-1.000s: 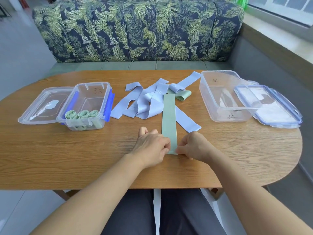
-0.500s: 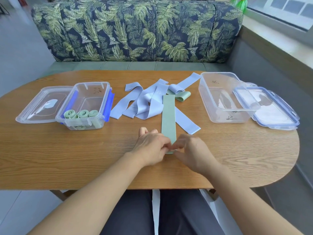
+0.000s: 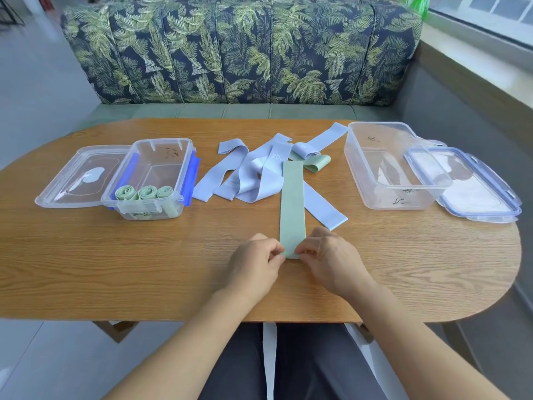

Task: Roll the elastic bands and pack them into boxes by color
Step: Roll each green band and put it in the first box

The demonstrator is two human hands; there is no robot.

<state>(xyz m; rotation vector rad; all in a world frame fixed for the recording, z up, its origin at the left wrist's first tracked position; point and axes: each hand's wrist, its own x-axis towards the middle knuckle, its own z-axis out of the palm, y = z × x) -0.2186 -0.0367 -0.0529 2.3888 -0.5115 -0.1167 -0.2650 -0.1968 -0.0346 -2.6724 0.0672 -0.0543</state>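
Note:
A flat green elastic band (image 3: pixel 292 203) lies lengthwise on the wooden table (image 3: pixel 115 255), its far end on a heap of light blue bands (image 3: pixel 251 177). My left hand (image 3: pixel 255 264) and my right hand (image 3: pixel 331 258) pinch the band's near end from either side. A second green band (image 3: pixel 317 163) lies folded behind the heap. The left clear box (image 3: pixel 150 180) holds three rolled green bands (image 3: pixel 144 193). The right clear box (image 3: pixel 395 166) holds nothing.
A clear lid (image 3: pixel 78 177) lies left of the left box. A blue-rimmed lid (image 3: pixel 473 186) leans against the right box. A leaf-patterned sofa back (image 3: pixel 239 50) stands behind the table. The table's rounded right end is near a window ledge.
Both hands have shifted slightly at the band's near end, fingertips closing in on it from the two sides. Everything else on the table stays put.

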